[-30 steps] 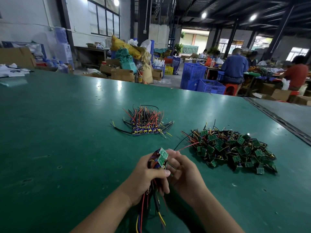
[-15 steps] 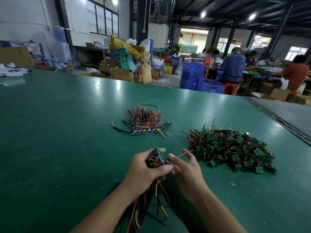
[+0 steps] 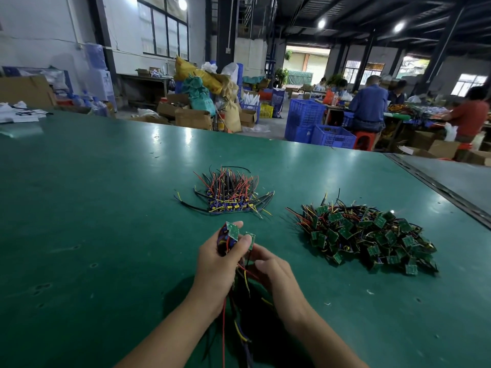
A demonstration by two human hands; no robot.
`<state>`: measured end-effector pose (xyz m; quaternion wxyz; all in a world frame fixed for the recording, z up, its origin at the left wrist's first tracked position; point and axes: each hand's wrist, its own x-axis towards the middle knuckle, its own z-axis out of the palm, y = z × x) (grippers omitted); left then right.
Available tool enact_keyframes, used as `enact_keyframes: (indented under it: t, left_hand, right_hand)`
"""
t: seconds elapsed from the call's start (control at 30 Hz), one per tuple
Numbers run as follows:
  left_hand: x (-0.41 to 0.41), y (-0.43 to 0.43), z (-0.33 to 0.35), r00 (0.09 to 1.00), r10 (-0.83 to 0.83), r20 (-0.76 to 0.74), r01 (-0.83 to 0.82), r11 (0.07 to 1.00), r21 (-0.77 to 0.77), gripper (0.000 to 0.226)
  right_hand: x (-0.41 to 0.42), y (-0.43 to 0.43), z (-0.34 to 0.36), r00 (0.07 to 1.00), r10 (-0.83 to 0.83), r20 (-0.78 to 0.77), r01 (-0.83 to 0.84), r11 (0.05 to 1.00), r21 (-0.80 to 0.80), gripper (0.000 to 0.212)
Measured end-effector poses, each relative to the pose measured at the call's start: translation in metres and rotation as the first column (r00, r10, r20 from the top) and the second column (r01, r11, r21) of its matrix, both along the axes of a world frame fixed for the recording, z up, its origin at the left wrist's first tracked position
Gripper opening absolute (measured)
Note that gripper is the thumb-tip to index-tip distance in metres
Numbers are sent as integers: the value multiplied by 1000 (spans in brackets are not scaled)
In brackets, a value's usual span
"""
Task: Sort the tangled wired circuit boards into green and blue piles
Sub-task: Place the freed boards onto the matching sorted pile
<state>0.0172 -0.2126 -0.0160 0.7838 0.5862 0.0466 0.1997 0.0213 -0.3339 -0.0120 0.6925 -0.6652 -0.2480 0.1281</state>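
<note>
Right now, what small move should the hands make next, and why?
Probably the right hand should pull the green board free of the bundle that the left hand grips: its wires are tangled there, and the green pile lies at right.

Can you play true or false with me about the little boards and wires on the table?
1. The left hand holds a bundle of small boards. True.
2. The green pile lies to the left of the blue pile. False: it lies to the right.
3. Loose wires hang down from the bundle, below the hands. True.
4. The table is red. False: it is green.
5. The two piles touch. False: bare table shows between them.
</note>
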Motion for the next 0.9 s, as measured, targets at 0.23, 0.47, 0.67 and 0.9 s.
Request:
enact_keyframes:
  t: [0.23,0.47,0.67,0.9]
  left_hand:
    - [4,-7,-4,993,119,-6,-119,993,-14,35]
    - [1,-6,-6,999,36,10,-37,994,100,29]
    - [-2,-4,-5,994,-102,-29,105,985,134,46]
    - [-2,-4,-10,978,-166,-128,187,967,173,56]
  right_hand:
    - [1,7,-2,993,46,105,-23,977,-212,55]
    - [3,1,-7,980,172,104,-120,914,-387,69]
    - [-1,7,-15,976,5,217,74,933,-351,49]
    - [-3,6,-14,998,-35,61,48,971,-234,30]
